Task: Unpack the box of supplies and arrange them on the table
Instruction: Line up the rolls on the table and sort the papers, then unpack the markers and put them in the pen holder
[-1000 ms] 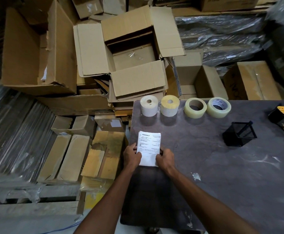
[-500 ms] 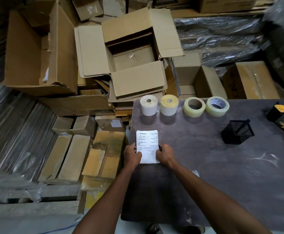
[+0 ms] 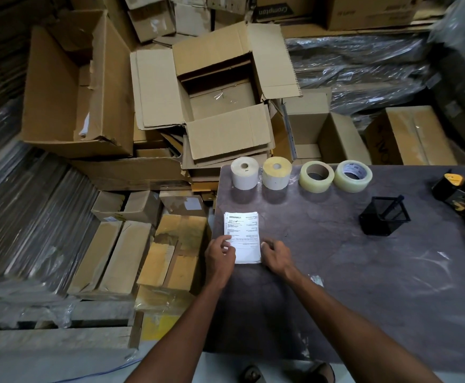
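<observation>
Papers (image 3: 242, 236), a thin white stack with printed text, lie flat on the dark bench (image 3: 364, 286) near its left edge, at the centre of the frame. The left hand (image 3: 220, 255) rests at the stack's lower left corner with its fingers (image 3: 227, 240) curled over the left edge, the thumb on the top sheet. The right hand (image 3: 277, 255) sits just beside the stack's lower right edge, fingers bent and touching the side of the papers; whether it grips them I cannot tell.

Along the bench's far edge, above the papers, four rolls stand in a row. From left: a white label roll (image 3: 244, 172), a yellowish label roll (image 3: 277, 172) just beside it, then two clear tape rolls, one (image 3: 316, 176) with a brown core and one (image 3: 353, 176) with a printed core. The tape rolls lie flat, apart from each other.

To the right of centre a black mesh holder (image 3: 384, 219) lies tipped on its side. At the right edge of the frame a black and yellow tool (image 3: 460, 194) rests on the bench, partly cut off.

Beyond the bench, in the upper middle of the frame, the open box (image 3: 217, 92) sits on a pile of flattened cardboard, flaps spread, with only scraps of clear tape visible on its bottom. Another large carton (image 3: 74, 87) lies on its side at upper left. Smaller sealed cartons (image 3: 126, 252) lie on the floor at left, beside the bench.
</observation>
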`<state>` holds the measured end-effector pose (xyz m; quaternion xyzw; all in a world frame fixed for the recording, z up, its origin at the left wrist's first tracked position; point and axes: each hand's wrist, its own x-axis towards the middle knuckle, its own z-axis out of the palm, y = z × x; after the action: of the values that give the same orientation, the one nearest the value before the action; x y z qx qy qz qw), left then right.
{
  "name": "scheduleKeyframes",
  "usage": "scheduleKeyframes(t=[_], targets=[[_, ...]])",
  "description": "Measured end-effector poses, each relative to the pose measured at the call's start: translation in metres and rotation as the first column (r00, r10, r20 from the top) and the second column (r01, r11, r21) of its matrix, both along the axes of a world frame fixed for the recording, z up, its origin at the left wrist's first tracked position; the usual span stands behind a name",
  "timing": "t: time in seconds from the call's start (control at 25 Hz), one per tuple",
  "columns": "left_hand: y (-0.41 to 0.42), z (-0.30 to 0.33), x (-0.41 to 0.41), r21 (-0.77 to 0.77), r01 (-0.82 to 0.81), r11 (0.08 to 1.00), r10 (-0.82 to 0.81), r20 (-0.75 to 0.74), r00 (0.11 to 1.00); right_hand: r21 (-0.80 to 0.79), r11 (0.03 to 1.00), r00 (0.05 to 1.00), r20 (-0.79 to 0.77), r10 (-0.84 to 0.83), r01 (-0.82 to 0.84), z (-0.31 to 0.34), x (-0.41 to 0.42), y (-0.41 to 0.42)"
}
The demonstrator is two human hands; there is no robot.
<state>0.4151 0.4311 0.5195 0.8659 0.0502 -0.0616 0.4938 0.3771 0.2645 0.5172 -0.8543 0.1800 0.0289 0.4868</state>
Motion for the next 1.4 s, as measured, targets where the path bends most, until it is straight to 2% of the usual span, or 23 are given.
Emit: scheduleKeyframes(t=[0.2, 0.36, 0.48, 0.6, 0.84, 0.96, 1.24, 1.4], targets=[[-0.017, 0.01, -0.021, -0.068, 0.027, 0.997, -0.027, 0.007, 1.0, -0.009, 0.996, 0.995, 0.043, -0.091, 0.091, 0.007, -0.021, -0.02], [-0.032, 0.01, -0.034, -0.132, 0.085, 0.988, -0.092, -0.05, 0.995, 0.053, 0.987, 0.988, 0.019, -0.151, 0.15, 0.007, -0.037, -0.038], [-0.046, 0.014, -0.047, -0.122, 0.157, 0.98, -0.164, -0.052, 0.985, 0.125, 0.972, 0.98, -0.01, -0.201, 0.201, -0.013, -0.044, -0.06], [-0.072, 0.027, -0.068, -0.212, 0.215, 0.953, -0.241, -0.109, 0.964, 0.178, 0.968, 0.984, -0.019, -0.179, 0.18, -0.028, -0.062, -0.085], [-0.148, 0.041, -0.124, -0.285, 0.313, 0.906, -0.367, -0.159, 0.917, 0.262, 0.931, 0.962, 0.03, -0.27, 0.253, -0.011, -0.131, -0.147], [-0.194, 0.043, -0.165, -0.303, 0.337, 0.891, -0.399, -0.172, 0.9, 0.258, 0.923, 0.953, 0.026, -0.3, 0.284, -0.021, -0.171, -0.195], [-0.306, 0.042, -0.261, -0.352, 0.357, 0.865, -0.442, -0.199, 0.875, 0.161, 0.913, 0.924, 0.014, -0.381, 0.374, 0.03, -0.283, -0.28], [-0.367, 0.04, -0.299, -0.36, 0.385, 0.85, -0.481, -0.229, 0.847, 0.12, 0.862, 0.869, -0.017, -0.494, 0.492, 0.043, -0.328, -0.335]])
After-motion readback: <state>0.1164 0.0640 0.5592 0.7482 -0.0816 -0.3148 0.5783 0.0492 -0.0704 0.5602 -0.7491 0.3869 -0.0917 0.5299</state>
